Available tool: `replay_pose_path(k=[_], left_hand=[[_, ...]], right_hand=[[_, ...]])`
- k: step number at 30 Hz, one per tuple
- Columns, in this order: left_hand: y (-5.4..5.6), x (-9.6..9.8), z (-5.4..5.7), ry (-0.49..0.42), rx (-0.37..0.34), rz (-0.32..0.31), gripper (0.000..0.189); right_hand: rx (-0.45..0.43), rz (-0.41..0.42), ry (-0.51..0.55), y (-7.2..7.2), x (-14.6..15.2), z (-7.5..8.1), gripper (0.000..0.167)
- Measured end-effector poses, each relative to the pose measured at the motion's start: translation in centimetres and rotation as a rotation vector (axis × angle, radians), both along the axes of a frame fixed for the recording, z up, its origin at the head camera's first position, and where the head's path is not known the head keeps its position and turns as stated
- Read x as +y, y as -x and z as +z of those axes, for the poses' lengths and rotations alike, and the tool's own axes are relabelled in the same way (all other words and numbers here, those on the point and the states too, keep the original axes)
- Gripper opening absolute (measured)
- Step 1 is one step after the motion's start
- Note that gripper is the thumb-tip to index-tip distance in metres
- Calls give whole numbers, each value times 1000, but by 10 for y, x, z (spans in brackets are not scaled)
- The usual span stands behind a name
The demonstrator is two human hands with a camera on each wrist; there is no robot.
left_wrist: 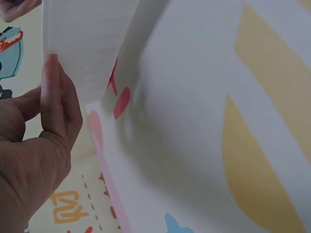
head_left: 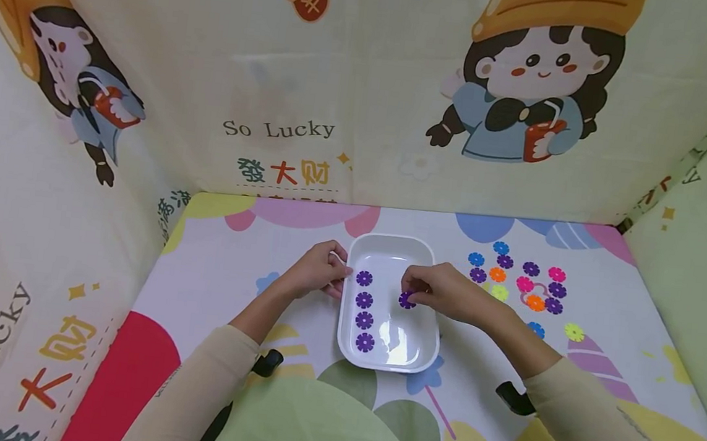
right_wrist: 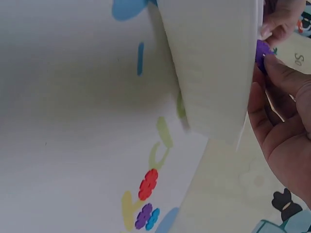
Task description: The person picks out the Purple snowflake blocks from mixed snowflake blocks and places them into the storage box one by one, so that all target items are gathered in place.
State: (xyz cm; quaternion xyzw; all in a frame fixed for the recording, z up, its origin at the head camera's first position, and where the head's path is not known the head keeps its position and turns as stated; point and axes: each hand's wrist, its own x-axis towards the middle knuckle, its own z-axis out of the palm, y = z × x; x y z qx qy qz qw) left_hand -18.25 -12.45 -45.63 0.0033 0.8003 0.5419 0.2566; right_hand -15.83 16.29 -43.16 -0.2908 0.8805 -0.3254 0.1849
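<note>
A white rectangular tray [head_left: 386,362] lies on the printed tabletop, with several purple flower-shaped discs [head_left: 364,320] in a column along its left side. My left hand [head_left: 320,269] holds the tray's left rim; in the left wrist view, its fingers [left_wrist: 52,92] lie against the outer wall. Over the right half of the tray, my right hand [head_left: 444,290] pinches another purple flower-shaped disc [head_left: 407,300] between thumb and fingers. That disc shows at the tray's rim in the right wrist view, partly covered by the thumb [right_wrist: 284,73].
Loose flower-shaped discs in purple, blue, orange, pink and yellow [head_left: 573,332] are scattered on the tabletop [head_left: 204,269] right of the tray. Printed cloth walls [head_left: 391,123] enclose the table at the back and both sides.
</note>
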Motion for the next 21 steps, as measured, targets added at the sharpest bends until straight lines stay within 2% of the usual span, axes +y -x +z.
replay_pose_path(k=[14,21], left_hand=[[0,-1,0,-22,-9,1,26],[0,-1,1,-23,-16,3,27]], right_hand=[[-63,165,-38,2,-32,-17,14],[-116,225,-113,5,-43,-21,10]])
